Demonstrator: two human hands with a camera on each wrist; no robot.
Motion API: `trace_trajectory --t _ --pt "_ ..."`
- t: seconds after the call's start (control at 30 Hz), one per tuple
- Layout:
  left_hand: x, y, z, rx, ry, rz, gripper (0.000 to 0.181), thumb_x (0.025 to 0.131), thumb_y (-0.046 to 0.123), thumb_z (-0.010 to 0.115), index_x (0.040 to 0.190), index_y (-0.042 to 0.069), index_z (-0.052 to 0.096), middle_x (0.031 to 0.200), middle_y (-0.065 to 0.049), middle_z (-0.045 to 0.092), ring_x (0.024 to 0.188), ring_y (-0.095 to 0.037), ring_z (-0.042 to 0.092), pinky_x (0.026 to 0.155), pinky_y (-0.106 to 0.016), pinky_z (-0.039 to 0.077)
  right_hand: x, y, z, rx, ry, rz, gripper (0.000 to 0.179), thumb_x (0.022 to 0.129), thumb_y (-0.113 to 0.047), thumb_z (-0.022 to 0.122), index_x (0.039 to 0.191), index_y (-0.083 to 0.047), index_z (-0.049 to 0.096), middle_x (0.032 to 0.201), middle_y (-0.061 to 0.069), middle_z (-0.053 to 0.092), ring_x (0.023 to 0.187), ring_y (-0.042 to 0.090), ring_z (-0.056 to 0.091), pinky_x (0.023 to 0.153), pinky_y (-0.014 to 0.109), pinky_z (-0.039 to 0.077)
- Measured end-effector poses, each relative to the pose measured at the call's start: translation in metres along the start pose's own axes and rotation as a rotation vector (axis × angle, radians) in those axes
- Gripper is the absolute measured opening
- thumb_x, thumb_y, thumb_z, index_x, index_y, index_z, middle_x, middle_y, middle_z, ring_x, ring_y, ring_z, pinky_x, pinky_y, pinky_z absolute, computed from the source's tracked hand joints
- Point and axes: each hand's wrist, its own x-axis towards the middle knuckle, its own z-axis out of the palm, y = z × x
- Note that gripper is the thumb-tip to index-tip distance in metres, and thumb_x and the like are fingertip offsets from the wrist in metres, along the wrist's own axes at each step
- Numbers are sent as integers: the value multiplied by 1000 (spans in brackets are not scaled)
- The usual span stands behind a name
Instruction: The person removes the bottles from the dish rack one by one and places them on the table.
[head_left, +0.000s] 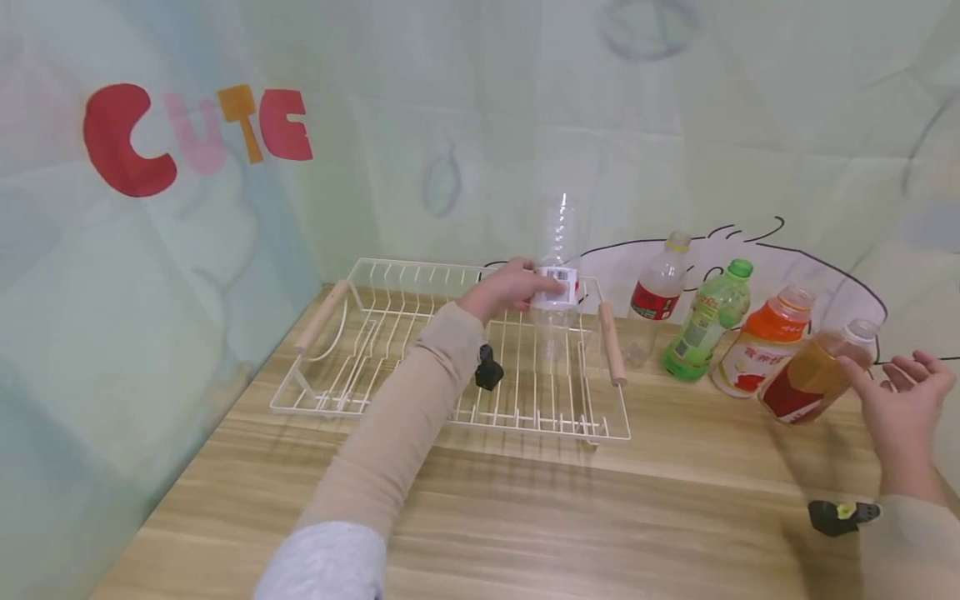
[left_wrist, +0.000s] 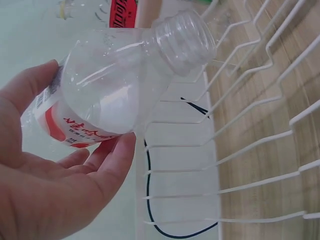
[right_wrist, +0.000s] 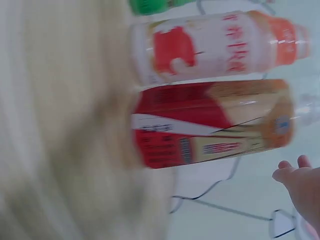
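My left hand (head_left: 517, 287) grips a clear, colourless plastic bottle (head_left: 558, 242) round its white-and-red label. The bottle is upside down over the right part of a white wire dish rack (head_left: 450, 425); in the left wrist view its uncapped mouth points toward the rack's wires. My right hand (head_left: 907, 400) is beside a bottle with a red and amber label (head_left: 813, 375), its fingers spread and holding nothing. The right wrist view shows the fingers apart from that bottle. Left of it stand an orange-and-white bottle (head_left: 765, 342), a green bottle (head_left: 708, 321) and a clear red-labelled bottle (head_left: 660, 287).
The rack has wooden handles (head_left: 611, 342) at both ends and sits on a wood-grain table (head_left: 525, 517). A printed curtain (head_left: 450, 125) hangs close behind the rack and bottles, and along the left side.
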Motion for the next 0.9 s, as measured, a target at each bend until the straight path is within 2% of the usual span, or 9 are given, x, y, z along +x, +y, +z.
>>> trace_trajectory --t 0.17,0.3,0.4,0.57,0.77,0.9 --pt "-8 9 -2 16 -12 17 71 88 29 70 141 0 31 130 -14 48 113 -26 54 99 -39 46 -11 -29 -6 -2 27 -68 80 87 -24 70 145 -31 15 127 -22 27 135 2 25 114 15 13" --pt "-17 15 -3 17 -22 50 68 88 27 70 139 3 32 124 -13 53 111 -28 57 97 -38 48 -19 -46 -7 -31 23 -151 75 90 -21 66 145 -30 17 130 -22 28 140 4 22 113 14 13" --pt "-22 20 -3 13 -39 74 66 88 24 70 138 3 33 122 -13 54 109 -27 58 95 -36 49 -27 -58 -7 -32 0 -235 71 92 -16 63 145 -28 18 131 -21 29 144 5 19 112 13 12" --pt "-33 27 -4 23 -66 104 68 88 22 71 141 5 32 121 -12 57 106 -25 60 95 -37 48 -42 -79 -4 -39 -51 -370 70 92 -8 61 145 -26 19 133 -18 31 143 6 21 113 13 13" --pt "-46 33 -4 39 -115 137 72 86 22 73 143 7 32 120 -12 59 105 -24 61 95 -39 48 -63 -97 3 -131 -113 -451 75 92 -10 62 149 -26 16 154 -3 28 145 7 19 110 12 15" --pt "-58 36 -1 56 -169 158 69 85 21 74 141 11 35 118 -11 60 103 -23 62 92 -39 50 -74 -102 6 -131 -176 -527 77 90 -4 63 148 -25 16 151 -2 31 145 10 21 109 11 18"
